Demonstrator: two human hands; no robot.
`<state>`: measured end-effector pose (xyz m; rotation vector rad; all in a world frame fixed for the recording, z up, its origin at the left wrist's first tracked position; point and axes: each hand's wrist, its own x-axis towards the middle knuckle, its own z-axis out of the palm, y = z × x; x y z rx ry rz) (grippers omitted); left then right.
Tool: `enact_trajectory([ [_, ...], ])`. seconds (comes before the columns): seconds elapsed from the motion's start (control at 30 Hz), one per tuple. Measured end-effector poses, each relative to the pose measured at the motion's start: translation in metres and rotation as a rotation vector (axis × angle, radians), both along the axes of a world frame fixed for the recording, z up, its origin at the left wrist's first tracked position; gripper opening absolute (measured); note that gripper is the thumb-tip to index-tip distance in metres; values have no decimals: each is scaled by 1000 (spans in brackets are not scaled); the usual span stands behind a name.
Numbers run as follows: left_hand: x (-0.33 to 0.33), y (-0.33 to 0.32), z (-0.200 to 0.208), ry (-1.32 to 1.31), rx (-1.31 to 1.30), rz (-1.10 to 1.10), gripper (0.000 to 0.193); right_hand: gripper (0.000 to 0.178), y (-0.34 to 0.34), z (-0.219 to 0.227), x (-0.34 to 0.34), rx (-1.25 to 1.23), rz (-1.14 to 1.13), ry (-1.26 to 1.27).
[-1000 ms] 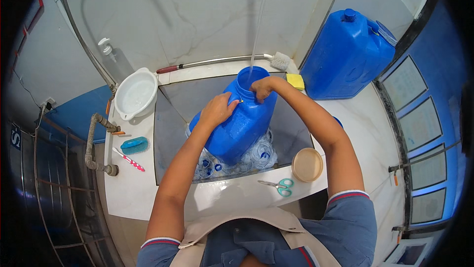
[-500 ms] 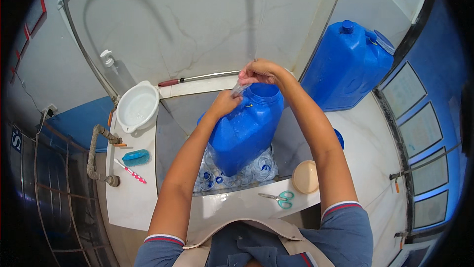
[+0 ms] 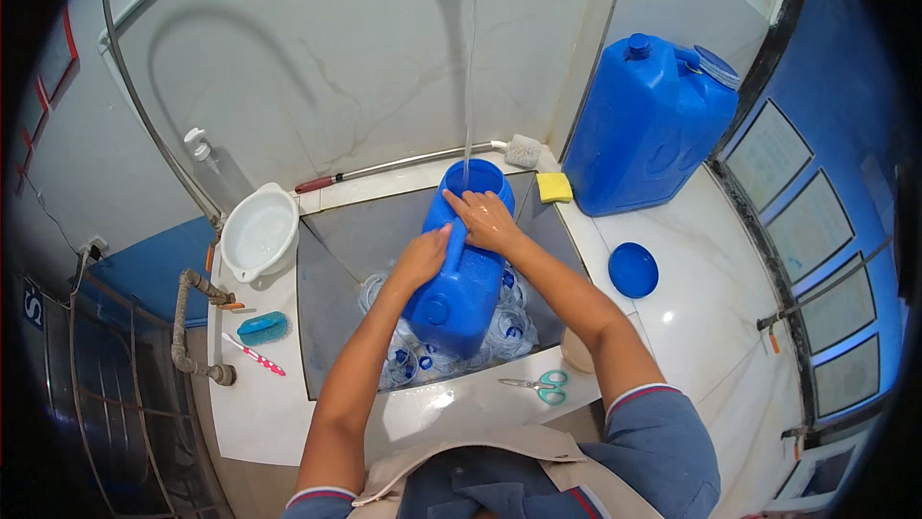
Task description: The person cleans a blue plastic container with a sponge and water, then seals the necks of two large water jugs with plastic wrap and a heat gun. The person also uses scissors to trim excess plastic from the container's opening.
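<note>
Left grip [image 3: 423, 258], curled against the handle of a blue container [image 3: 466, 303]; the fingertips are hidden, so how fully it closes cannot be told. Right grip [image 3: 483, 221], fingers spread and laid over the container's shoulder just beside the mouth, not wrapped round anything visible. At the near edge of the table [image 3: 711, 327] lie scissors [image 3: 551, 386] with green handles and a beige dish [image 3: 576, 351] partly covered by the right forearm. Beyond that edge, the container is in a grey sink [image 3: 336, 241], above clear plastic items [image 3: 509, 327] with blue parts; whether it rests on them cannot be told. A pink-and-white toothbrush [image 3: 254, 356] and a blue brush [image 3: 262, 328] lie to the left, a round blue lid [image 3: 633, 269] to the right. Farther off are a white bowl [image 3: 257, 231], a yellow sponge [image 3: 554, 188], a long-handled brush [image 3: 522, 151] and a second blue container [image 3: 639, 135]. A water stream [image 3: 469, 87] falls before the wall into the open mouth. Good practice here would probably centre the mouth under the water, with fingers clear of the opening, the handle held firmly against growing weight, and the base steadied over the uneven plastic.
</note>
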<state>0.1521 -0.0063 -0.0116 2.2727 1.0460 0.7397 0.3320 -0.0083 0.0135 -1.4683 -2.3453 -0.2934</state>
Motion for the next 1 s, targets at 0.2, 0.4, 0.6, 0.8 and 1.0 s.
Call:
enact_trajectory([
  [0.2, -119, -65, -59, -582, -786, 656, 52, 60, -20, 0, -14, 120, 27, 161],
  [0.4, -210, -69, -126, -876, -1099, 821, 44, 51, 4, 120, -56, 341, 7, 240],
  [0.6, -164, -80, -75, -1307, -1060, 663, 47, 38, 18, 205, -17, 238, -191, 278],
  [0.8, -229, -162, 4, -1295, -945, 579, 48, 43, 26, 194, -34, -35, -300, 375],
  [1.0, -247, -139, 21, -1191, -435, 575, 55, 42, 23, 211, -48, 122, -349, 573],
])
